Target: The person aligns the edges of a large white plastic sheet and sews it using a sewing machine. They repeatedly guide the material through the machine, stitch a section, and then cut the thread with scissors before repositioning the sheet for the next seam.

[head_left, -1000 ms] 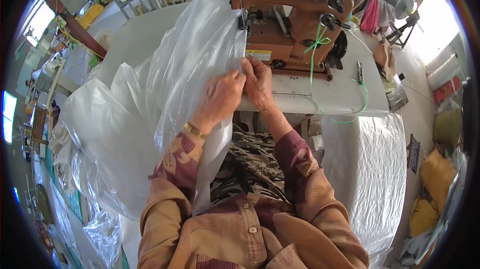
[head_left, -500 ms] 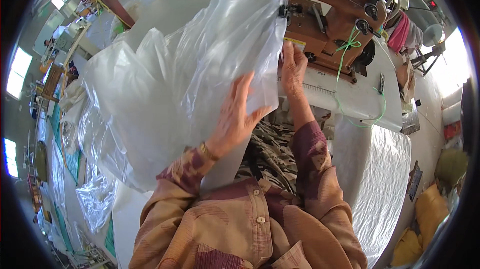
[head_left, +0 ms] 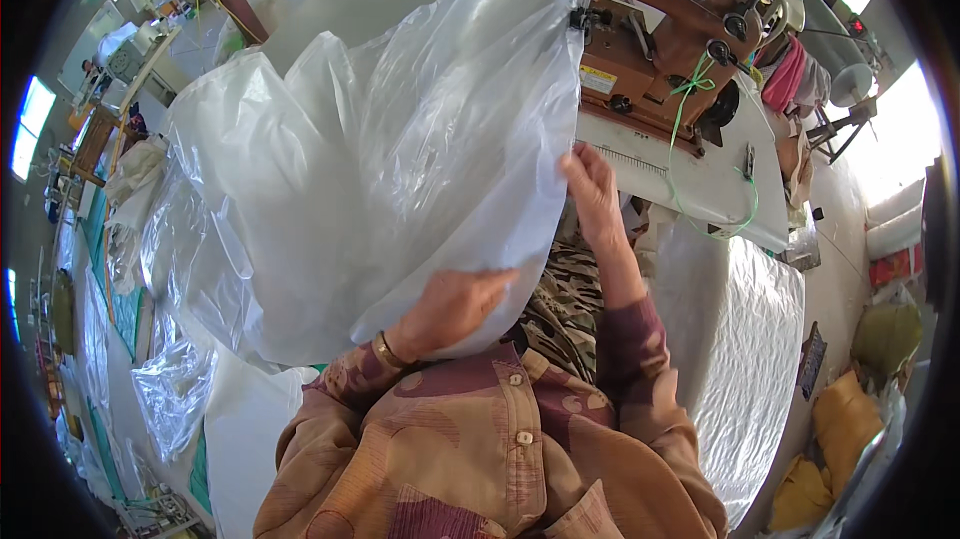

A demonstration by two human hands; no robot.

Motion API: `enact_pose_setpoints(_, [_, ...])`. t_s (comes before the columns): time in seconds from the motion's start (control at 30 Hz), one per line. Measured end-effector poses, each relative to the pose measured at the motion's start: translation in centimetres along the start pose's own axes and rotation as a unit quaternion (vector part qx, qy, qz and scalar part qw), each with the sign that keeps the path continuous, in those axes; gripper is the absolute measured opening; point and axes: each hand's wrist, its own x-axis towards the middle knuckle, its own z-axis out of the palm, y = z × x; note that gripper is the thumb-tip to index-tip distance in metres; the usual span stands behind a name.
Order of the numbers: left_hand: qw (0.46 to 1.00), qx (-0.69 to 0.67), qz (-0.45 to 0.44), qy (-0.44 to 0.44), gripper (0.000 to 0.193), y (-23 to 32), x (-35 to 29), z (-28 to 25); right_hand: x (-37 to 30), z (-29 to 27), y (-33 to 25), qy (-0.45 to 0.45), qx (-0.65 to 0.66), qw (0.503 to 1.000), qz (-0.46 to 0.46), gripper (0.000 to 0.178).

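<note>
A large translucent plastic sheet spreads over the table, wrinkled and shiny, with its right edge running up to the presser foot of a brown sewing machine. Near the lower right of the sheet, my left hand lies on the plastic, slightly blurred, its fingers stretched out to the right. My right hand pinches the sheet's right edge between thumb and fingers, just below the machine. The needle's tip is hidden by the machine and plastic.
A light green string hangs from a machine knob onto the white table, near a small dark thread snip. Shiny white plastic drapes to the right of my lap. More clear plastic lies at the left.
My left hand has slid down the sheet toward my body. My right hand has moved down from the machine bed along the edge, and the plastic has shifted with them.
</note>
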Motion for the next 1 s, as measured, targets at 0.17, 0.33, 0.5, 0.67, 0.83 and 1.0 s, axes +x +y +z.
enact_pose_setpoints(0.17, [0.981,0.022,-0.042,0.188,0.038,-2.4,3.2,-0.9,-6.9,-0.8,1.1,-0.075,-0.369,0.926,0.033,0.027])
enact_pose_setpoints(0.33, [0.968,0.062,-0.075,0.231,0.034,-6.0,5.2,1.7,-8.4,-1.8,3.6,-0.013,-0.529,0.844,-0.087,0.024])
enact_pose_setpoints(0.5, [0.961,0.002,-0.086,0.264,0.03,-4.9,4.2,0.6,-7.5,2.3,-3.2,0.02,-0.39,0.905,-0.169,0.034])
enact_pose_setpoints(0.67, [0.95,-0.037,-0.025,0.31,0.028,-2.4,5.0,-2.5,-4.1,6.0,0.7,0.012,0.031,0.991,0.132,0.046])
enact_pose_setpoints(0.83, [0.958,-0.082,-0.015,0.273,0.022,-1.4,5.0,-4.4,-3.1,8.5,3.1,0.026,-0.002,0.976,0.216,0.045])
enact_pose_setpoints(1.0, [0.963,-0.097,-0.023,0.249,0.018,-1.3,4.9,-5.2,-3.7,7.7,6.1,-0.121,0.07,0.972,0.191,0.025])
